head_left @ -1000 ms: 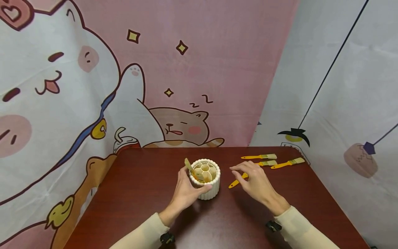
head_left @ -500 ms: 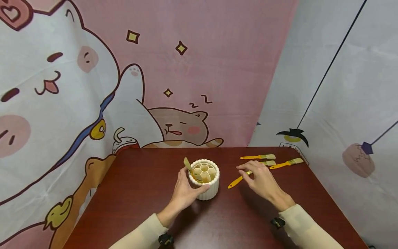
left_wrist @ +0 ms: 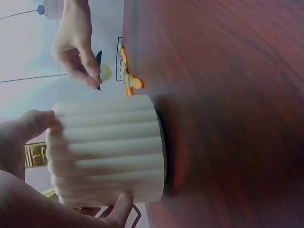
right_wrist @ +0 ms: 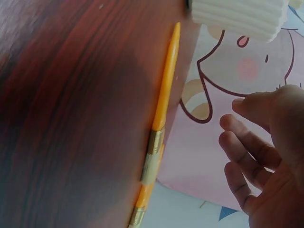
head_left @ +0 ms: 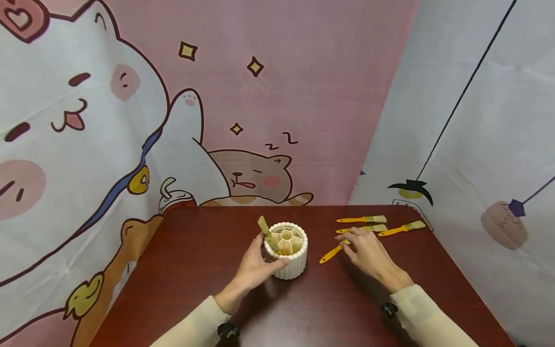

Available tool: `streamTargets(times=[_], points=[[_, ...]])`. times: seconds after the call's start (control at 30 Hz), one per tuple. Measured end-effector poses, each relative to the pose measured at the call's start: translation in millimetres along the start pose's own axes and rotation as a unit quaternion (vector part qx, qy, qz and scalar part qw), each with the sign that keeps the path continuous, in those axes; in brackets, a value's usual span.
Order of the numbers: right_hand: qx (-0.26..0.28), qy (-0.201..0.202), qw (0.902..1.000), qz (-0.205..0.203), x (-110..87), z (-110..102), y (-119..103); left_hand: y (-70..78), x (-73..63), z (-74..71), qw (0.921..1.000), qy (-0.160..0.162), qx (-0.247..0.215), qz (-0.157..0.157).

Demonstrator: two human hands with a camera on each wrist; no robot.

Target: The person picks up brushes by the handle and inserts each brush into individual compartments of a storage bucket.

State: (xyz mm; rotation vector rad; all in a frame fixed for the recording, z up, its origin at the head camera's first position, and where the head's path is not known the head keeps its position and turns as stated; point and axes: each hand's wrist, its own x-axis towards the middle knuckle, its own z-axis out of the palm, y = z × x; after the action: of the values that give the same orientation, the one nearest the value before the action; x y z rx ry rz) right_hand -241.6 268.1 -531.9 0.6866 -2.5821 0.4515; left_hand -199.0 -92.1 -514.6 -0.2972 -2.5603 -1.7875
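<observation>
My left hand [head_left: 255,265] grips a round, cream, ribbed holder [head_left: 298,266] with a beaded rim and a flower-shaped divider inside, thumb on the near side and fingers round the left. Paintbrushes stand bristles-up in its left compartments; one bristle end [head_left: 262,225] pokes above the rim. In the left wrist view, the thumb and fingers press the holder's ribbed wall [left_wrist: 109,147]. My right hand [head_left: 368,253] hovers, fingers loosely bent, over a yellow-handled paintbrush [head_left: 331,255] lying on the table. The right wrist view shows a gap between those fingers and the brush [right_wrist: 166,85].
Three more yellow-handled paintbrushes lie at the table's back right: a rear one [head_left: 353,220], one partly behind my right hand [head_left: 376,227], and one further right [head_left: 401,229]. The dark red table [head_left: 195,270] ends at a cartoon-printed cloth [head_left: 303,96].
My right hand has shifted right and then lowered slightly over the nearest paintbrush, uncovering more of its handle. The left hand keeps its grip on the holder, which stays in place.
</observation>
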Motion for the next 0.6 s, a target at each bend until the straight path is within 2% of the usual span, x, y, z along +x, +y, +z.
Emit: streamTargets(times=[0.23,0.6], points=[[-0.01,-0.025,0.9996,0.005,-2.3,4,11,-2.6,5.4,-3.8,0.9998,-0.016,-0.012,-0.005],[-0.021,-0.069,0.9973,0.014,-1.7,10,23,-1.3,5.2,-6.7,0.9958,-0.041,-0.08,-0.015]])
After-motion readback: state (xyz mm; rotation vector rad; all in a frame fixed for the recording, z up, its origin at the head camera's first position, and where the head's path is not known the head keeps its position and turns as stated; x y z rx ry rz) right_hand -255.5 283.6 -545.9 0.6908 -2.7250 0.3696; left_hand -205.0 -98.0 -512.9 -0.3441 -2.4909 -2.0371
